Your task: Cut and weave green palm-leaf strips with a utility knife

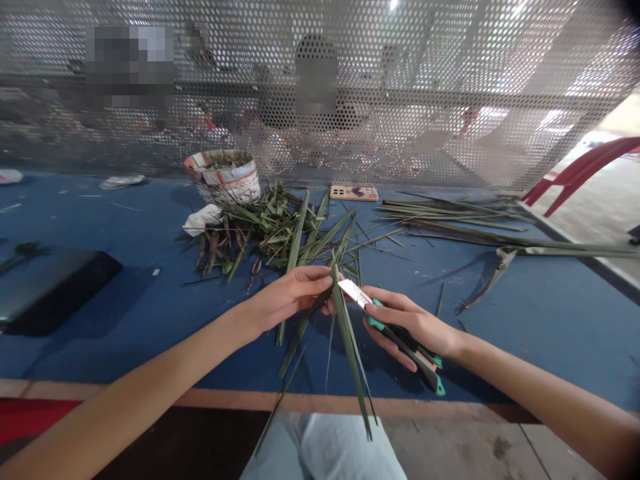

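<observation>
My left hand (pixel 295 297) pinches a bunch of long, narrow green palm leaf strips (pixel 345 327), which hang down past the table's front edge. My right hand (pixel 405 320) grips a black and green utility knife (pixel 400 340). Its bare steel blade (pixel 353 292) lies against the strips just beside my left fingers. A loose heap of cut green leaves and brown stems (pixel 260 230) lies beyond my hands. Long leaf strips (pixel 450 215) lie farther to the right.
A blue tabletop (pixel 100 353) with an orange front edge holds a newspaper bowl (pixel 223 177), crumpled white paper (pixel 203 220), a phone in a case (pixel 353 193) and a flat black case (pixel 55 293). A perforated metal screen (pixel 320 87) stands behind it. A red chair (pixel 580 170) stands right.
</observation>
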